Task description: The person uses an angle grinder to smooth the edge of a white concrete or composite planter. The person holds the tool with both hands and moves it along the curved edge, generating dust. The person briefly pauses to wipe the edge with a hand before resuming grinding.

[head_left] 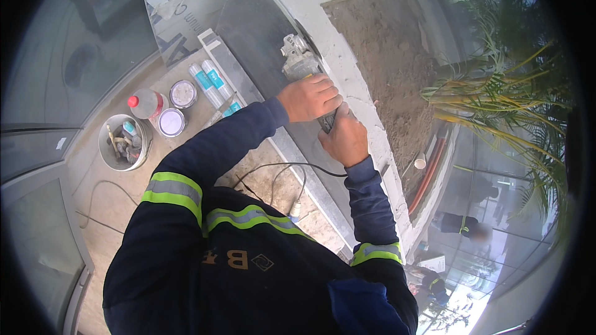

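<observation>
An angle grinder [300,62] with a dusty metal head lies along the edge where a dark stone slab [254,31] meets a pale, rough ledge [347,65]. Around the front of its body my left hand [312,97] is closed. My right hand [346,136] grips the rear of the same tool, just behind the left. The grinder's disc is mostly hidden at the slab's edge. A black cord [310,164] runs near my right wrist to a plug connector [295,209] by the slab.
To the left stand a bucket [104,142] of tools, a red-capped bottle [146,103], two cans [172,123] and several sealant tubes [214,77]. Right of the ledge are a soil bed [388,43], palm fronds [496,93] and an orange pipe [428,177]. People [459,223] appear at lower right.
</observation>
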A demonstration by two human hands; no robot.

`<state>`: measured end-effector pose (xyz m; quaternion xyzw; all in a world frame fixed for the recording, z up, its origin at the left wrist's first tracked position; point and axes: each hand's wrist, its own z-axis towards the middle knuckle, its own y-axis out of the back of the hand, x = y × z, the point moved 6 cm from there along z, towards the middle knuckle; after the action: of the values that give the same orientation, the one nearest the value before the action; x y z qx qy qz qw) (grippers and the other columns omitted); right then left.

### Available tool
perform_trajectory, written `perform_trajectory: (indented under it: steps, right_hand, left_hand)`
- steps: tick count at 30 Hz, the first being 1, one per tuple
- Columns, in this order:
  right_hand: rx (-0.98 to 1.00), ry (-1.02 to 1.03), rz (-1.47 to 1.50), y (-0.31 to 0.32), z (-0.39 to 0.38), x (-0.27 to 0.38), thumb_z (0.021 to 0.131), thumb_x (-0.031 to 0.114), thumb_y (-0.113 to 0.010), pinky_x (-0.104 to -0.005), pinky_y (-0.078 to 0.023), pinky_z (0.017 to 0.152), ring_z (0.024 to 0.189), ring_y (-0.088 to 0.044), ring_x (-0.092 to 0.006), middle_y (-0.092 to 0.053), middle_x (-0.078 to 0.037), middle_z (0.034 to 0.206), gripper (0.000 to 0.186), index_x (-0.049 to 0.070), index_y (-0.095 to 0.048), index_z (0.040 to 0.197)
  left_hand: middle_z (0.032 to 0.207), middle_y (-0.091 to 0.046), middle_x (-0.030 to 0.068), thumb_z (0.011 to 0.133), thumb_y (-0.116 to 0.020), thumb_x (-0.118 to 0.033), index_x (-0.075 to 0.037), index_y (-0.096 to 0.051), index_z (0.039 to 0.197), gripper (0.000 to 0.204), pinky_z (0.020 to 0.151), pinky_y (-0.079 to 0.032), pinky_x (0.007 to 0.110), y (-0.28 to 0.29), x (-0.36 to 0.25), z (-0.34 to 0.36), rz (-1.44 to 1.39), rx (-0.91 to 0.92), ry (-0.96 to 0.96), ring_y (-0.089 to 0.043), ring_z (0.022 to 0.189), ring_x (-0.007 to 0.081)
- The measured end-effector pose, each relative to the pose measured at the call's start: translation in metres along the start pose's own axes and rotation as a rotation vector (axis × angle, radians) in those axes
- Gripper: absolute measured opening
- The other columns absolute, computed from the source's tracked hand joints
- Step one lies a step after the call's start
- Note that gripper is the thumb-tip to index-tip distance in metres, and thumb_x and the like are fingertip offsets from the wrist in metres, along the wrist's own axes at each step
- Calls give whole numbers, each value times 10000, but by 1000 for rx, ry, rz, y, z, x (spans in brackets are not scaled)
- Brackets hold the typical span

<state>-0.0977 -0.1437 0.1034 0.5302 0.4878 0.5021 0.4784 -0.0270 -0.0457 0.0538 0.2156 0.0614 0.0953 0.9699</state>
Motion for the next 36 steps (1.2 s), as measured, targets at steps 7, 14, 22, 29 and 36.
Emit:
perform_trajectory:
  steps: [7, 14, 22, 29, 36]
  right_hand:
    - [-7, 14, -28, -10, 17, -2, 736, 156, -796, -547, -591, 711, 794, -724, -499, -718, -311, 866, 515, -69, -515, 1104]
    - [37, -45, -31, 10, -29, -7, 730, 159, -812, -554, -594, 717, 803, -726, -506, -716, -325, 863, 540, -88, -519, 1110]
    - [6, -34, 8, 13, -36, -11, 730, 136, -781, -553, -587, 702, 782, -715, -513, -711, -322, 831, 535, -95, -516, 1133]
    - [15, -11, 8, -5, -11, -12, 728, 137, -780, -549, -590, 698, 777, -720, -502, -716, -306, 829, 564, -99, -515, 1167]
    - [57, -11, -8, -18, 18, -13, 729, 179, -819, -548, -597, 749, 852, -730, -492, -709, -324, 963, 631, -112, -516, 1199]
  left_hand:
    - [999, -661, 58, 883, -652, -171, -78, -674, 1065, 206, 1010, -537, 412, 0, 18, -1, -18, 28, 18, -671, 1040, 254]
    - [1010, -666, 64, 887, -650, -176, -72, -671, 1062, 205, 1015, -538, 415, 4, -31, 10, -30, 33, -15, -674, 1051, 256]
    - [1044, -683, 65, 891, -645, -193, -72, -679, 1071, 220, 1044, -524, 412, -3, -38, 8, -15, 61, -20, -675, 1068, 255]
    - [1056, -689, 69, 885, -649, -185, -68, -689, 1096, 245, 1046, -523, 422, -6, -14, 1, 6, 66, -13, -677, 1075, 260]
    - [1052, -686, 71, 875, -659, -157, -67, -695, 1092, 238, 1043, -526, 432, -7, 14, -1, -25, 75, 23, -682, 1078, 263]
